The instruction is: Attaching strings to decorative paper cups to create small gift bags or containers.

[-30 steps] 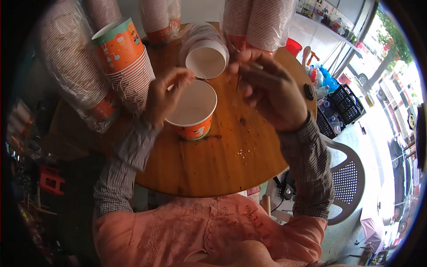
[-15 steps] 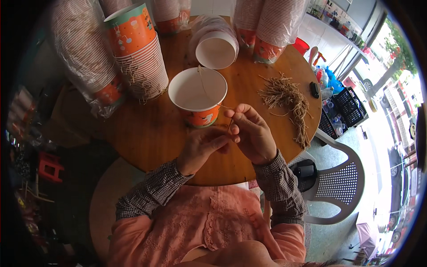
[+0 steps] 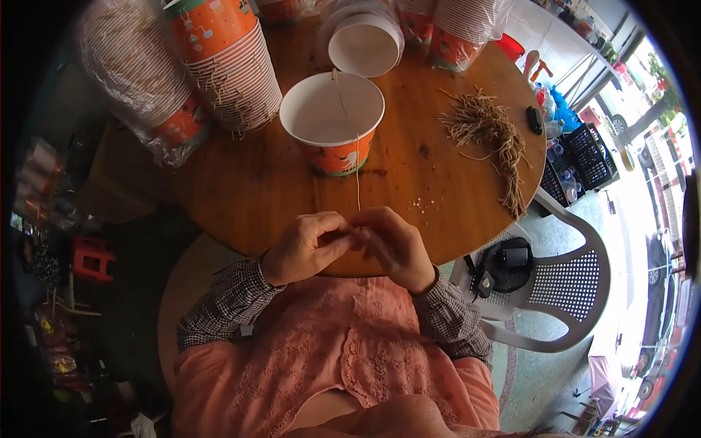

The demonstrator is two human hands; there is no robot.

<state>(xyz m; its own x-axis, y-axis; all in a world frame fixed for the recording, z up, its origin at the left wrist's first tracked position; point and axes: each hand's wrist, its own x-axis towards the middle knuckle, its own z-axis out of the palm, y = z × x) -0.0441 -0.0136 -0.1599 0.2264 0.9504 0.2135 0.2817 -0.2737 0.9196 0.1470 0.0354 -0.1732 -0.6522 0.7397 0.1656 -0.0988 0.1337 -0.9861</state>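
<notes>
Head view, single frame.

Left hand (image 3: pixel 303 244): lower centre of frame, at near edge of round wooden desk (image 3: pixel 241 182); fingers curled narrow, pinching lower end of thin pale string (image 3: pixel 357 171). Checked sleeve behind.

Right hand (image 3: pixel 394 244): just right of left hand, fingertips touching it; likewise closed narrow on same string end. Exact share of grip between the two hands not discernible.

String: long axis near vertical in frame, running up from joined fingertips, over rim and into paper bowl (image 3: pixel 332 120); taut, nearly straight. Lies directly above both hands; neither hand clearly nearer.

Paper bowl: upper centre, upright, white inside, orange printed band outside; well apart from hands, joined only by string.

Second white bowl (image 3: pixel 364 44): top centre, tilted on its side, open mouth toward camera, just above first bowl.

Stack of orange-and-white bowls (image 3: pixel 223 62): upper left, nested, leaning; loose string ends hanging at its rims.

Wrapped bowl stack (image 3: pixel 135 80): far upper left, in clear plastic film, striped with orange base.

Further wrapped stacks (image 3: pixel 453 29): top right of centre, same colours.

Bundle of tan strings (image 3: pixel 493 139): right on desk, loose heap trailing downward.

Small black object (image 3: pixel 534 120): desk's right edge.

White plastic chair (image 3: pixel 562 285): lower right, black device on seat.
</notes>
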